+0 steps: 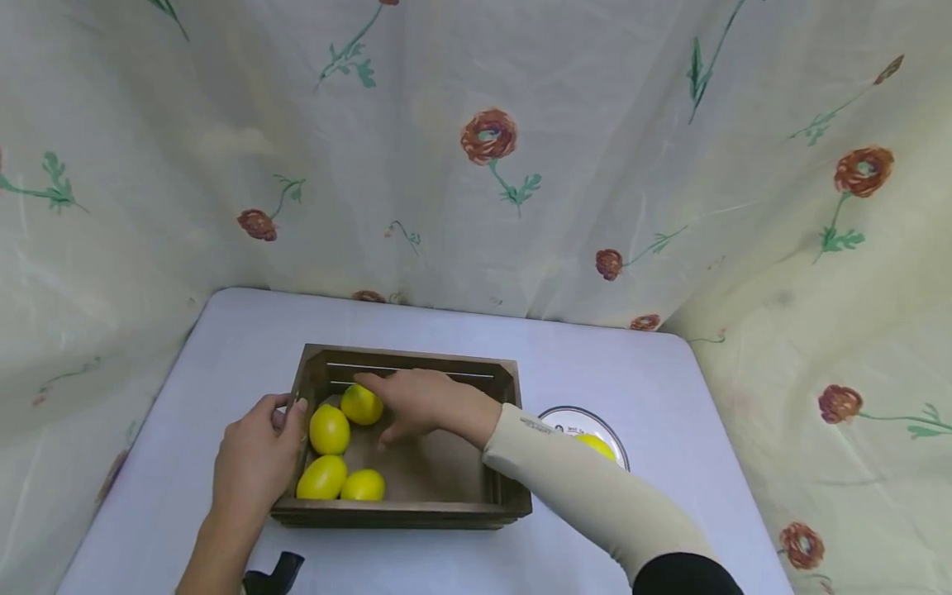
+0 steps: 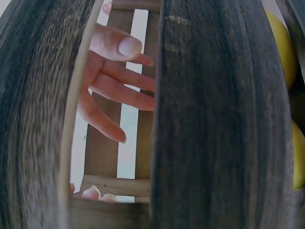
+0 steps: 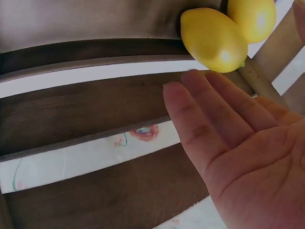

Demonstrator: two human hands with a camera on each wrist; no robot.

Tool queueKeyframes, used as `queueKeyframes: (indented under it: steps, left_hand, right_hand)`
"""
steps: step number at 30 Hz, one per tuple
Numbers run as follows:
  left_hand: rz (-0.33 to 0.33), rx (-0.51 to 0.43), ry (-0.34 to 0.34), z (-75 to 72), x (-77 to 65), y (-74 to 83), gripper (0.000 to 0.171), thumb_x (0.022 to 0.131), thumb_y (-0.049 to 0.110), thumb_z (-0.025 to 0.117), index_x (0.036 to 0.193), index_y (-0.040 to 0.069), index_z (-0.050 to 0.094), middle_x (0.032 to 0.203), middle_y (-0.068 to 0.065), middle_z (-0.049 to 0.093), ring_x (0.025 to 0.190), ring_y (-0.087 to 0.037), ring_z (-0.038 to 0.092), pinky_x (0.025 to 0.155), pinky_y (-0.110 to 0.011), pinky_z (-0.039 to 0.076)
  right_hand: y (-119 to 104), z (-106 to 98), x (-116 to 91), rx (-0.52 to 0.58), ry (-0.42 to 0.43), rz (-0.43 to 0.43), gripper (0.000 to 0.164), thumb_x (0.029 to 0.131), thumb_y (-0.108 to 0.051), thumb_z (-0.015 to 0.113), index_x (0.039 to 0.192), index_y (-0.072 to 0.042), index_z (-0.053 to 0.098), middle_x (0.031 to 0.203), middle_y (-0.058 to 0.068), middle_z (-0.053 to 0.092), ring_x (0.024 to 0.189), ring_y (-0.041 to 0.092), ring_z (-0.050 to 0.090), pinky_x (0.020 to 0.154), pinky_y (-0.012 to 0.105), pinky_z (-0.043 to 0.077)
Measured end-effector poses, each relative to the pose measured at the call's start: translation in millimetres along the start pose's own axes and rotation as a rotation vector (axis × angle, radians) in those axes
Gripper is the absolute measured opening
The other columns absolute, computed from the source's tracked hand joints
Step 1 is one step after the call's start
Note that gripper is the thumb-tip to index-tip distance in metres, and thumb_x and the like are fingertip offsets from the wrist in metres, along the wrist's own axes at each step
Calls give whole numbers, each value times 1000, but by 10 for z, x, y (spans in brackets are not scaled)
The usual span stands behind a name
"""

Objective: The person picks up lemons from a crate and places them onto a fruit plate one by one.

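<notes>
A brown slatted wooden crate (image 1: pixel 402 508) stands on the table. Several yellow lemons lie along its left side, among them one by the back corner (image 1: pixel 362 404) and another at the left wall (image 1: pixel 328 430). My left hand (image 1: pixel 256 454) grips the crate's left wall at the rim. My right hand (image 1: pixel 420 402) is inside the crate with its fingers straight and no lemon in its grasp. In the right wrist view, its fingertips (image 3: pixel 193 78) are beside a lemon (image 3: pixel 212 40); whether they touch it, I cannot tell. Through the slats, the left wrist view shows that same hand (image 2: pixel 112 76).
To the crate's right is a white plate (image 1: pixel 621 453) with a dark rim, partly hidden by my right sleeve (image 1: pixel 580 479). A lemon (image 1: pixel 597 445) rests on it. White cloth covers the table (image 1: pixel 595 355), and a flowered curtain (image 1: pixel 565 198) hangs behind.
</notes>
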State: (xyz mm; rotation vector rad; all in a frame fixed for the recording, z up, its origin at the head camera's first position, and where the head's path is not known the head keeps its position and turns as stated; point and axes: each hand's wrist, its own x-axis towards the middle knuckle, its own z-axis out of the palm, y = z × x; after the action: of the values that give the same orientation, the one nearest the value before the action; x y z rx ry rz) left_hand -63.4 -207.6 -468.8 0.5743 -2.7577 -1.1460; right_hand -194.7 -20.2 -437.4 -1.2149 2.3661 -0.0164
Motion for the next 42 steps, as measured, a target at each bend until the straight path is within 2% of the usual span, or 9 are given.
queueKeyframes:
  steps: [3, 9, 17, 24, 35, 38, 42]
  left_hand:
    - [7, -1, 0, -1, 0, 8, 46, 109, 30, 58, 132, -9, 62, 82, -13, 67, 57, -23, 55, 49, -34, 46]
    - [-1, -1, 12, 2, -16, -4, 46, 109, 31, 58, 132, -8, 63, 81, -13, 66, 56, -23, 53, 48, -34, 44]
    - [3, 1, 16, 2, -1, -10, 46, 109, 32, 57, 132, -7, 63, 81, -12, 65, 57, -23, 53, 49, -34, 44]
    - [4, 6, 8, 0, 6, -16, 46, 109, 32, 57, 133, -7, 63, 83, -12, 66, 59, -23, 54, 51, -34, 45]
    - [0, 7, 17, -1, 3, 3, 46, 109, 31, 57, 131, -8, 64, 81, -11, 65, 60, -24, 54, 51, -35, 43]
    - [-7, 10, 14, -1, 2, 7, 46, 109, 32, 57, 132, -8, 63, 81, -11, 65, 60, -24, 54, 51, -35, 43]
    - [-7, 11, 14, 1, 6, 13, 46, 109, 32, 56, 132, -8, 63, 81, -11, 65, 60, -24, 54, 51, -35, 43]
  right_hand:
    - [12, 40, 77, -16, -8, 18, 99, 84, -46, 88, 163, -21, 35, 135, 2, 67, 112, 16, 65, 91, 36, 56]
    - [11, 141, 192, -45, -26, 47, 97, 83, -47, 88, 162, -25, 36, 124, 0, 71, 103, 16, 67, 80, 36, 57]
    - [10, 188, 294, -55, -5, 76, 91, 85, -45, 88, 159, -26, 40, 121, 0, 71, 102, 17, 66, 84, 38, 57]
    - [-26, 216, 368, -93, 13, 94, 73, 90, -41, 84, 152, -25, 50, 109, -2, 70, 90, 15, 64, 78, 34, 56]
    - [-14, 335, 419, -153, 7, 97, 56, 92, -36, 82, 141, -21, 58, 98, -1, 69, 78, 14, 62, 67, 30, 54]
    - [-14, 349, 418, -140, -3, 103, 54, 91, -34, 84, 137, -20, 59, 99, -1, 69, 79, 14, 61, 68, 30, 54]
    - [-22, 337, 417, -101, -17, 112, 59, 89, -31, 86, 139, -20, 59, 105, 0, 69, 83, 14, 62, 74, 31, 55]
